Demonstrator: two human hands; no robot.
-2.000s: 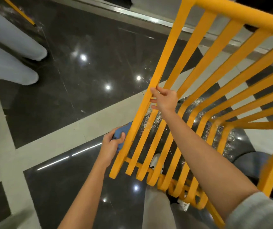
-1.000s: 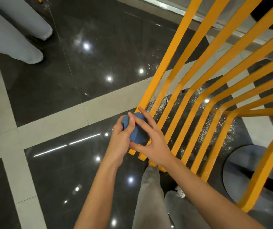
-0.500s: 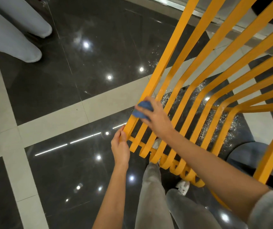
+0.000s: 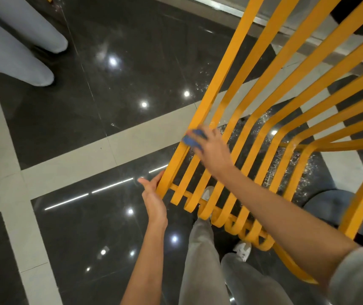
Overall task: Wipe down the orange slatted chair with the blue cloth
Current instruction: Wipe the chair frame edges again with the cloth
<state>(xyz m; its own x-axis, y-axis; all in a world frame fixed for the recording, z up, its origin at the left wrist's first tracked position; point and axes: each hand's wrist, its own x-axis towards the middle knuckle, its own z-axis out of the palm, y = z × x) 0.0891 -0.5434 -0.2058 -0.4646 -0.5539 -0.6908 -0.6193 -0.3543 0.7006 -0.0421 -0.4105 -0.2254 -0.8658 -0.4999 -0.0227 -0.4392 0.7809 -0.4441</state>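
Note:
The orange slatted chair [image 4: 261, 89] fills the right half of the view, tilted, its slats running from upper right down to curled ends near my legs. My right hand [image 4: 213, 148] presses a bunched blue cloth [image 4: 192, 139] against the two leftmost slats. Most of the cloth is hidden under my fingers. My left hand [image 4: 154, 199] grips the lower end of the outermost left slat, thumb on its outer side.
The floor is glossy dark tile [image 4: 101, 93] with pale grey bands [image 4: 70, 164]. Another person's light trouser legs [image 4: 22, 51] stand at the upper left. My own grey-trousered legs and white shoes [image 4: 243, 249] show beneath the chair. A round dark base [image 4: 330, 208] lies at the right.
The cloth passed from my left hand to my right. My right hand has slid with it slightly up the leftmost slats, and my left hand now holds the slat's lower end.

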